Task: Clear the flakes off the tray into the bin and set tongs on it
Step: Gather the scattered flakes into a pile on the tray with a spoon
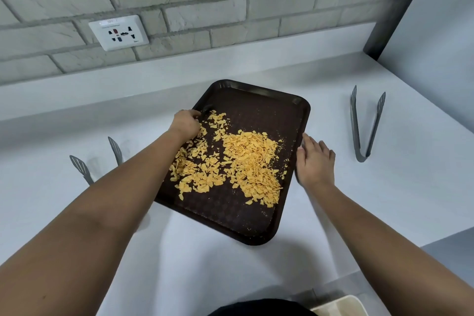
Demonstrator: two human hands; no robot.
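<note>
Bare forearms over textured rectangular tray (256, 100)

The left forearm (123, 182) covers the handle end of the tongs (83, 170) at left of the frame. The bin (341, 306) is cut off by the bottom edge. The socket's (118, 32) lettering is too small to read. The right hand (316, 161) hides part of the tray's (230, 218) right rim.

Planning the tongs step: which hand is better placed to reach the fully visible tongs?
Right hand, probably: it rests at the tray's right edge, nearest those tongs. The left hand grips the far-left rim.
</note>
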